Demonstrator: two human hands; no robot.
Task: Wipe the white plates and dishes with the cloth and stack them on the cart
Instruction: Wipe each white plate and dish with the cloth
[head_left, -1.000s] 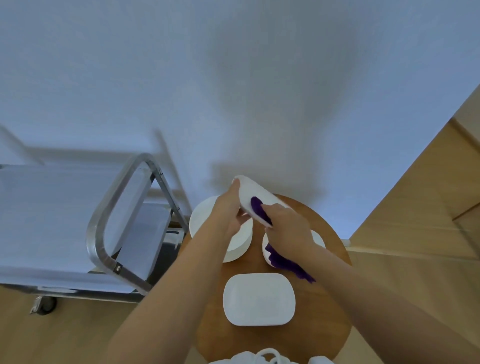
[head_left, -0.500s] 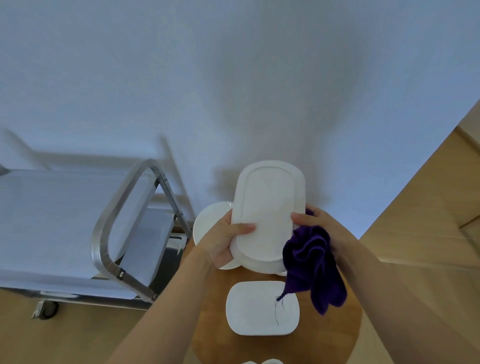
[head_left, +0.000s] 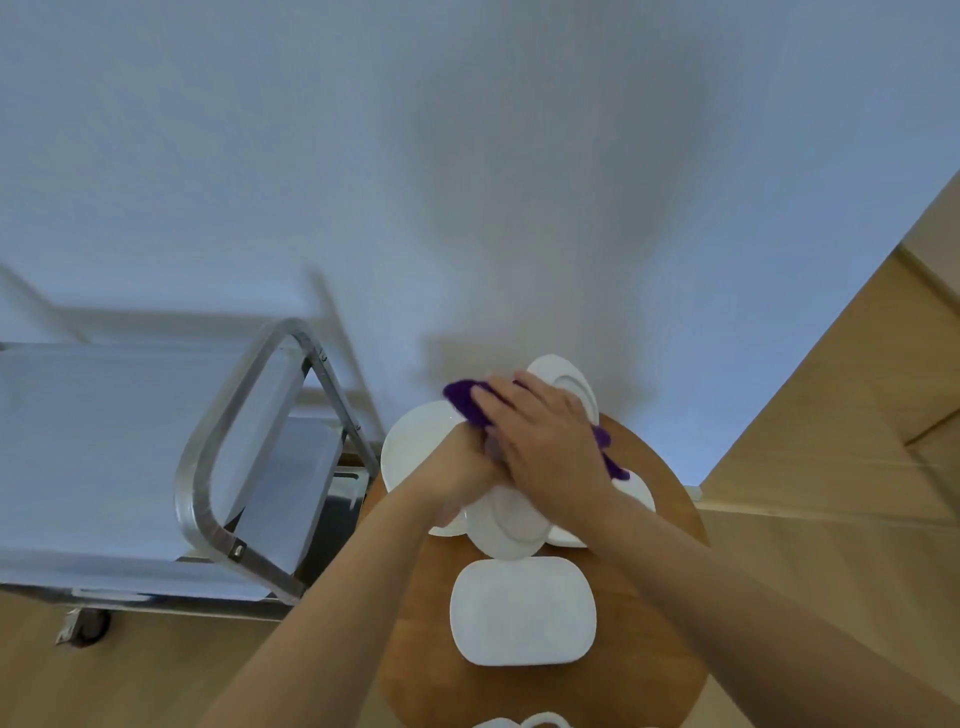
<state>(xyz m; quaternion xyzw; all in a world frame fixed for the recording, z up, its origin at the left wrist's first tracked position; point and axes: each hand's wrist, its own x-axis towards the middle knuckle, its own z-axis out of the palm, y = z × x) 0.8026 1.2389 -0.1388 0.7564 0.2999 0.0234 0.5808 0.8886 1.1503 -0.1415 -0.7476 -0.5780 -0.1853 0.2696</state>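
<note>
The oval white dish (head_left: 511, 525) is held up above the round wooden desk (head_left: 654, 597), tilted on edge, its ends showing above and below the two hands. The right hand (head_left: 545, 441) lies over it with fingers spread fairly flat, pressing the purple cloth (head_left: 467, 402) against the dish — cloth bunches out past the fingertips at the upper left and trails out under the wrist at the right. The left hand (head_left: 462, 478) comes in from below and is largely covered by the right; it appears to support the dish's lower left edge, but whether its fingers curl round the rim cannot be told.

Behind the hands, on the desk's far left side, sits a round white plate (head_left: 415, 447), partly hidden by the left wrist. On the right, another white plate (head_left: 636, 493) peeks out from under the right forearm. Nearer the person lies a rectangular white dish (head_left: 522, 610) with rounded corners, flat on the desk and apart from the held dish. At the very bottom edge some white crockery (head_left: 524, 721) is just visible.

To the left of the desk stands the cart (head_left: 218, 447) — a metal frame with a looped handle, pale shelves and a caster at its lower corner.
</note>
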